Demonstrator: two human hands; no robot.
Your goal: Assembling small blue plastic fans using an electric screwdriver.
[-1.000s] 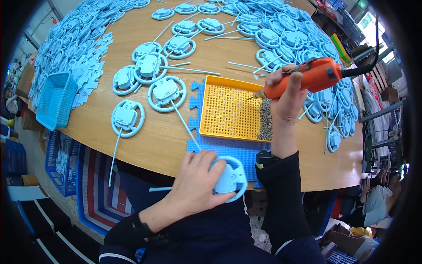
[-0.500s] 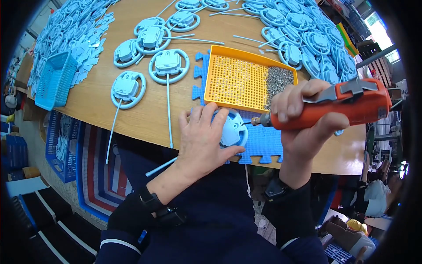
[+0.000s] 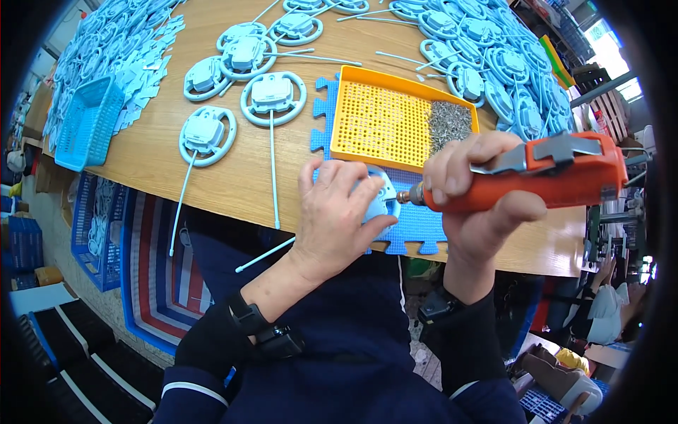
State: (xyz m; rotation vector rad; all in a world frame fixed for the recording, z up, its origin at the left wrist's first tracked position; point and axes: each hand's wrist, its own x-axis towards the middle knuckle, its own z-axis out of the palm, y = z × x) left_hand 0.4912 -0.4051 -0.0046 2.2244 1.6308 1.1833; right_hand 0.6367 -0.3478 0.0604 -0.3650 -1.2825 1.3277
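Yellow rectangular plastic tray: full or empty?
The tray is partly full: small silvery metal screws heap at its right end; perforated floor shows elsewhere.

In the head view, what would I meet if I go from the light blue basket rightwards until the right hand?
Light blue basket, a loose blue wheel with its stem, left hand on the held blue wheel, right hand gripping the orange power screwdriver.

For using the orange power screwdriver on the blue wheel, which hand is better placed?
Right, I judge: the right hand grips the orange screwdriver, pointed at the blue wheel. The left hand seems less free, holding that wheel over the blue mat.
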